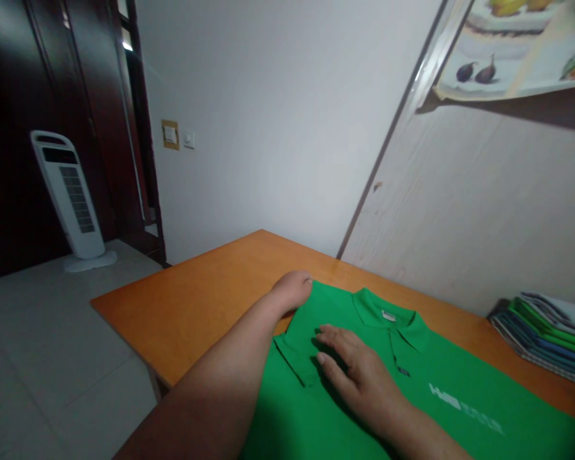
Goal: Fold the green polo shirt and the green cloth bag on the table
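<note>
A green polo shirt [441,364] lies front side up on the wooden table [206,287], its collar toward the wall and pale lettering on the chest. One sleeve is folded inward over the front. My left hand [294,289] is closed on the shirt's shoulder edge, its fingers mostly hidden from me. Over the folded sleeve, my right hand [352,364] is open, fingers stretched out and apart, resting on or just above the cloth.
At the table's right end sits a stack of folded clothes [546,332] against the wall. A white tower fan [74,198] stands on the tiled floor by the dark doors. Above the table hangs a fruit poster [522,51].
</note>
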Motion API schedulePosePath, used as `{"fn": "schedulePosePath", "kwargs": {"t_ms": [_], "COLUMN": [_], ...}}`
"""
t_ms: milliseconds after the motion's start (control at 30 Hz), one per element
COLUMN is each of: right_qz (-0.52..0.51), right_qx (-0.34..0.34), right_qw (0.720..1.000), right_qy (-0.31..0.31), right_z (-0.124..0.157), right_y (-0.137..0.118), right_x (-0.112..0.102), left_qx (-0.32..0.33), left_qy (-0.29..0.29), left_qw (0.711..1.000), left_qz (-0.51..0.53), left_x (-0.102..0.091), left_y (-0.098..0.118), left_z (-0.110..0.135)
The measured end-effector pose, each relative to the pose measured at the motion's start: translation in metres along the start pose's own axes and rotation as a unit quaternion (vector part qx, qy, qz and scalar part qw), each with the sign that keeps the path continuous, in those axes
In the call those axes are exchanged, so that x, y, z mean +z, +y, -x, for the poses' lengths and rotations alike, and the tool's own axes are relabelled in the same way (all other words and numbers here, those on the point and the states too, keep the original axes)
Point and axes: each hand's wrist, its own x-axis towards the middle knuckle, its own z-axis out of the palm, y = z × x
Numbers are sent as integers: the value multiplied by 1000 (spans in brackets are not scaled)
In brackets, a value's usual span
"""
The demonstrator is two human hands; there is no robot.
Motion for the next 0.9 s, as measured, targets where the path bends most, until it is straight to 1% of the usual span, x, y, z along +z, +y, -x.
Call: {"fn": "schedulePosePath", "kwargs": {"t_ms": [67, 133, 233, 300, 400, 533, 633, 733, 800, 900], "right_qz": [7, 3, -11, -17, -20, -1, 10, 14, 5, -37], "right_qx": [1, -13, -48, -67, -82, -78, -83, -79, -70, -64], "right_qw": [1000, 999, 996, 995, 994, 993, 991, 991, 992, 992], "right_qy": [-10, -39, -72, -71, -70, -89, -104, -107, -104, -102], "right_z": [0, 1, 1, 0, -1, -1, -1, -2, -3, -3], "right_y": [-1, -6, -17, -22, -25, -26, -26, -26, -27, -28], "right_x": [0, 0, -1, -2, -2, 0, 3, 5, 5, 4], "left_qx": [-13, -6, 32, 55, 71, 74, 74, 73, 70, 69], "left_qy": [17, 15, -14, -36, -64, -88, -98, -103, -102, -98], "left_qw": [1000, 1000, 999, 997, 995, 992, 990, 989, 989, 988], "left_qz": [-18, -26, -26, -28, -39, -57, -69, -79, -84, -94], "left_x": [-1, -1, 2, 4, 6, 6, 5, 5, 5, 6], "left_y": [-2, -2, 2, 5, 8, 8, 8, 10, 10, 10], "left_z": [0, 1, 3, 5, 7, 8, 8, 9, 10, 10]}}
